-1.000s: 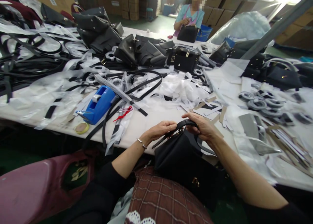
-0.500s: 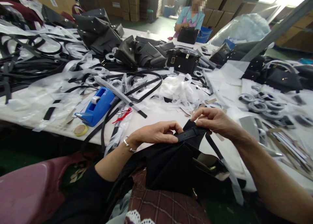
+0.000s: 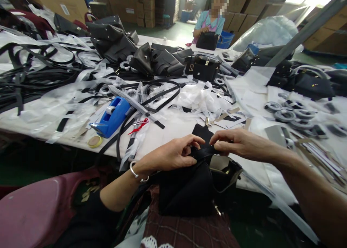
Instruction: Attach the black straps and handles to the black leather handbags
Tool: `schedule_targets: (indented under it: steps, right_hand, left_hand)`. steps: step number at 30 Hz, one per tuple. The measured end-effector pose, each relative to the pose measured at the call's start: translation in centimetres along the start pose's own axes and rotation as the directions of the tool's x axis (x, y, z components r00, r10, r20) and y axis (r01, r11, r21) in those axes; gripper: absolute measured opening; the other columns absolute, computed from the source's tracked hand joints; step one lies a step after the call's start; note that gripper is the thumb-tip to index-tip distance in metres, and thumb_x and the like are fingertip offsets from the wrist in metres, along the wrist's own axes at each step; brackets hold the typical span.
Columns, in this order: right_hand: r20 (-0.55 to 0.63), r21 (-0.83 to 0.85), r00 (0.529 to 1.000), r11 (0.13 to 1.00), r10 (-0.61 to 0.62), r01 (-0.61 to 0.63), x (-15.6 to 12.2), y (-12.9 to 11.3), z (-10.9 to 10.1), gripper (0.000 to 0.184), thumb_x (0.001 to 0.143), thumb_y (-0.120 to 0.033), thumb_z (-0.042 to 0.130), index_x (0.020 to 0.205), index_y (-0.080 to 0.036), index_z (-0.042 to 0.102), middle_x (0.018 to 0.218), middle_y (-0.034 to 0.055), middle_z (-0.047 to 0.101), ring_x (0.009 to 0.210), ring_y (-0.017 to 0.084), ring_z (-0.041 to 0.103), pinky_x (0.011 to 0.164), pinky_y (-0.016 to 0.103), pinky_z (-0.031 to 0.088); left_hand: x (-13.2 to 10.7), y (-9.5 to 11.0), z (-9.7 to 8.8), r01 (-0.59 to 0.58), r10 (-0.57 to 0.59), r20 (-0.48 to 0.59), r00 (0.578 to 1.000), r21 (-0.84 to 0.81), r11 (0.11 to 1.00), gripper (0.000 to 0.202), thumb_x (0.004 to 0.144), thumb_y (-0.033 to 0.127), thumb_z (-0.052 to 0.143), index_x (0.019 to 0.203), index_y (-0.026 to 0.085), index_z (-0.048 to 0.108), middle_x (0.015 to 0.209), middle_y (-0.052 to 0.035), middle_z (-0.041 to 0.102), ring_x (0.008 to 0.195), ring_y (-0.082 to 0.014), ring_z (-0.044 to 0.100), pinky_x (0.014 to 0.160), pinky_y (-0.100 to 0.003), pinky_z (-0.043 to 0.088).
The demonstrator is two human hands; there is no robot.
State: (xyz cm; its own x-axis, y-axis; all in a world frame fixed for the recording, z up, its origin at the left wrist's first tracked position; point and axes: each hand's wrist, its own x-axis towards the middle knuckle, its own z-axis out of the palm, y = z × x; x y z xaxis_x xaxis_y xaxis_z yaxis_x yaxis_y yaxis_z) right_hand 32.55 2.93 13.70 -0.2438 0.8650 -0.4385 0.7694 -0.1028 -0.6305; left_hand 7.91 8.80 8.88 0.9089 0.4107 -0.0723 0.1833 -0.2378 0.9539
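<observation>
At the white table (image 3: pixel 175 128), left hand (image 3: pixel 172 154) and right hand (image 3: pixel 237 143) pinch a flat black leather-like strap (image 3: pixel 204 153) atop a black leather-like handbag (image 3: pixel 185 190), its pale lining (image 3: pixel 221 162) now exposed, apparently easing access.

Bag (image 3: pixel 187 192), lower centre, is plain black; strap (image 3: pixel 204 153) black too. Apron (image 3: pixel 187 230), bottom: brown with pale grid lines, white lace trim (image 3: pixel 149 242). Left of centre, tape dispenser (image 3: pixel 112 119) is blue, tape roll (image 3: pixel 94 142) yellow, tool (image 3: pixel 140 125) red. Surface (image 3: pixel 175 131) is off-white; stool (image 3: pixel 32 208), lower left, dusty pink.
</observation>
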Motion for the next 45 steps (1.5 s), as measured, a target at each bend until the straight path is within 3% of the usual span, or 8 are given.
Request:
schedule_targets:
  steps: [6, 10, 15, 20, 24, 31, 39, 45]
  right_hand:
    - [0.019, -0.25, 0.998, 0.966, -0.056, 0.059, 1.0, -2.0, 2.6, 0.037, 0.07, -0.058, 0.075, 0.076, -0.022, 0.072, 0.06, 0.0004, 0.06, 0.054, 0.014, 0.05, 0.049, 0.026, 0.028]
    - [0.035, -0.03, 0.998, 0.999, 0.044, -0.043, 1.0, -1.1, 4.0, 0.025, 0.077, -0.048, 0.07, 0.084, -0.023, 0.072, 0.064, -0.0032, 0.062, 0.058, 0.013, 0.052, 0.051, 0.023, 0.033]
    - [0.042, 0.142, 0.979, 0.968, 0.2, -0.204, 0.5, 1.5, 5.3, 0.038, 0.077, -0.057, 0.066, 0.074, -0.019, 0.066, 0.06, -0.0022, 0.055, 0.055, 0.011, 0.045, 0.047, 0.023, 0.03]
    - [0.132, 0.291, 0.957, 0.913, 0.259, -0.287, 0.3, 2.8, 7.0, 0.051, 0.079, -0.067, 0.059, 0.064, -0.018, 0.055, 0.053, -0.0047, 0.039, 0.049, 0.009, 0.031, 0.044, 0.023, 0.021]
    - [0.06, 0.317, 0.976, 0.923, 0.208, -0.216, 0.0, 2.6, 7.7, 0.042, 0.083, -0.058, 0.057, 0.069, -0.019, 0.058, 0.059, -0.0032, 0.048, 0.052, 0.01, 0.038, 0.047, 0.023, 0.027]
    - [-0.034, 0.118, 0.998, 0.992, 0.051, -0.047, 0.0, 2.6, 7.5, 0.029, 0.086, -0.042, 0.056, 0.072, -0.018, 0.062, 0.064, -0.0024, 0.054, 0.06, 0.012, 0.045, 0.055, 0.024, 0.033]
    - [-0.031, 0.184, 0.991, 0.975, 0.132, -0.124, 0.5, 2.4, 7.6, 0.028, 0.084, -0.041, 0.056, 0.07, -0.018, 0.061, 0.061, -0.0029, 0.048, 0.055, 0.011, 0.04, 0.049, 0.024, 0.029]
    - [-0.085, 0.406, 0.961, 0.89, 0.263, -0.207, 1.0, 2.9, 9.6, 0.022, 0.077, -0.037, 0.059, 0.069, -0.017, 0.059, 0.057, -0.004, 0.046, 0.051, 0.009, 0.038, 0.045, 0.022, 0.025]
  left_hand:
    - [0.5, -0.2, 2.1, -0.056, 0.065, -0.082, 0.994, 0.112, 0.992, 0.055, 0.079, 0.014, 0.061, 0.131, 0.023, 0.046, 0.103, -0.0027, 0.062, 0.074, -0.0137, 0.055, 0.07, -0.027, 0.046]
    - [-0.5, -1.1, 2.1, -0.032, 0.048, -0.159, 0.986, 0.099, 0.995, 0.059, 0.078, 0.013, 0.061, 0.134, 0.023, 0.044, 0.098, -0.0014, 0.062, 0.07, -0.0126, 0.056, 0.069, -0.026, 0.046]
    - [-1.0, -2.6, 2.7, 0.043, -0.028, -0.126, 0.992, 0.122, 0.992, 0.01, 0.083, 0.022, 0.06, 0.093, 0.019, 0.061, 0.078, 0.0019, 0.06, 0.07, -0.014, 0.056, 0.062, -0.024, 0.042]
    - [-0.1, -3.1, 3.8, 0.028, -0.001, -0.122, 0.993, 0.223, 0.974, 0.01, 0.088, 0.025, 0.056, 0.094, 0.02, 0.063, 0.085, -0.0009, 0.066, 0.077, -0.0171, 0.059, 0.068, -0.026, 0.042]
    - [0.3, -3.1, 4.2, 0.004, 0.042, -0.102, 0.994, 0.407, 0.914, 0.009, 0.09, 0.023, 0.055, 0.096, 0.021, 0.062, 0.092, -0.0025, 0.068, 0.082, -0.0192, 0.061, 0.071, -0.028, 0.043]
    - [0.2, -2.4, 4.9, -0.007, 0.093, -0.084, 0.992, 0.703, 0.711, 0.01, 0.094, 0.016, 0.044, 0.095, 0.018, 0.055, 0.093, -0.0077, 0.064, 0.08, -0.0218, 0.059, 0.068, -0.031, 0.045]
    - [0.7, -3.5, 4.4, 0.082, -0.039, -0.147, 0.988, 0.303, 0.95, 0.004, 0.091, 0.02, 0.051, 0.093, 0.021, 0.054, 0.088, -0.001, 0.064, 0.08, -0.018, 0.06, 0.07, -0.028, 0.042]
    - [1.7, -5.1, 4.5, 0.107, -0.097, -0.146, 0.985, 0.065, 0.992, 0.006, 0.084, 0.017, 0.054, 0.09, 0.019, 0.055, 0.074, 0.0029, 0.057, 0.067, -0.0136, 0.052, 0.063, -0.024, 0.038]
